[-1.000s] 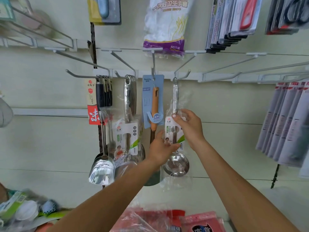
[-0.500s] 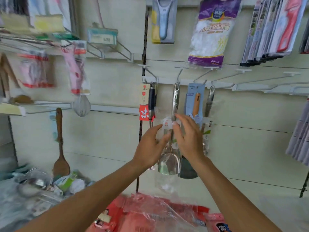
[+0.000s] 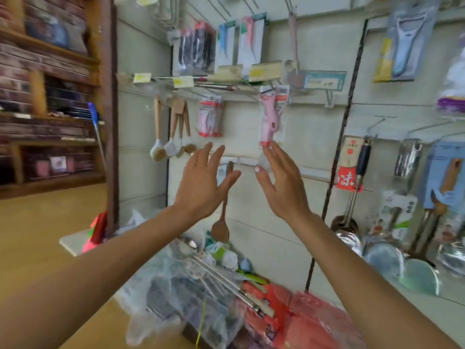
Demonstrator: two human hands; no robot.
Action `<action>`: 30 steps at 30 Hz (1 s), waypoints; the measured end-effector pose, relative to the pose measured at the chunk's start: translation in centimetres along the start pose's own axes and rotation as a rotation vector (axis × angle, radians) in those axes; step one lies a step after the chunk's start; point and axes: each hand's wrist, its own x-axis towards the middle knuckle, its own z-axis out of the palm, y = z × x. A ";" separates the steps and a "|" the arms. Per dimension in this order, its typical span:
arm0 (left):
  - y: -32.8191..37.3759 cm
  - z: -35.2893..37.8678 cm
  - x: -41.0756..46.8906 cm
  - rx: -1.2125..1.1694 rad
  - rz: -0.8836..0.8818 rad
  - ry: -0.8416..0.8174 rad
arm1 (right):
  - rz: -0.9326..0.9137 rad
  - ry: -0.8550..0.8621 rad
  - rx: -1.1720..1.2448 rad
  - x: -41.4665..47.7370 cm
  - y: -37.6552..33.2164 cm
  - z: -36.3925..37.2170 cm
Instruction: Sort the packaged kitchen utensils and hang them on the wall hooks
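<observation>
Two hands are raised in front of the display wall, and nothing is held in either. The left hand (image 3: 203, 182) is shown with fingers straight and spread, and the right hand (image 3: 281, 183) is held the same way. The palms are turned roughly toward each other, with a clear gap between them.

The right hand's fingertips (image 3: 270, 147) are seen just under a pink peeler packet (image 3: 268, 122) that hangs from the upper rail. The frame is blurred there, so contact cannot be made out.

To the right, well apart from both hands, white wall hooks (image 3: 375, 125) are fixed along a rail. From them are hung a steel utensil with a red label (image 3: 351, 178), packaged ladles (image 3: 392, 222) and a blue card with a wooden-handled tool (image 3: 445, 172). Their bowls and blades are seen low against the wall panel.

Below the hands a pile of bagged utensils (image 3: 201, 293) is heaped in clear plastic, with long steel handles showing through. Red packets (image 3: 309, 321) are laid just beside it on the right.

A wooden spoon (image 3: 221, 229) is hung on the wall behind and below the left hand. Wooden-handled brushes (image 3: 171, 144) are hung further left. A blue peeler card (image 3: 402, 46) is displayed at the upper right, and dark wooden shelving (image 3: 50, 96) is visible at the far left.
</observation>
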 end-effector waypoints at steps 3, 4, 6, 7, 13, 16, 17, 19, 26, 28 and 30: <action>-5.6 -4.6 -1.5 0.114 -0.032 0.021 | -0.020 -0.036 0.061 1.1 -5.4 4.3; -7.4 -6.3 -2.2 0.142 -0.056 0.025 | -0.035 -0.044 0.087 1.3 -7.3 5.7; -10.8 -9.6 -4.0 0.213 -0.089 0.044 | -0.071 -0.054 0.148 1.4 -11.3 8.6; -12.6 -11.1 -4.8 0.249 -0.107 0.057 | -0.085 -0.058 0.180 1.4 -13.3 10.1; -22.0 -19.1 -12.0 0.389 -0.295 0.074 | -0.179 -0.165 0.362 -0.4 -25.6 20.0; -25.8 -22.1 -16.5 0.438 -0.392 0.072 | -0.218 -0.236 0.428 -2.8 -31.2 24.4; -27.1 -22.9 -18.2 0.442 -0.439 0.067 | -0.223 -0.265 0.448 -3.7 -32.9 25.8; -29.6 -24.2 -21.6 0.448 -0.522 0.048 | -0.222 -0.332 0.484 -5.7 -35.9 28.6; -37.9 -25.1 -34.6 0.301 -0.955 -0.073 | -0.160 -0.651 0.605 -13.4 -44.2 37.9; -39.5 -23.8 -38.7 0.244 -1.075 -0.146 | -0.114 -0.770 0.592 -15.7 -46.0 40.0; -40.6 -22.1 -42.1 0.198 -1.164 -0.224 | -0.040 -0.920 0.590 -18.2 -47.4 42.1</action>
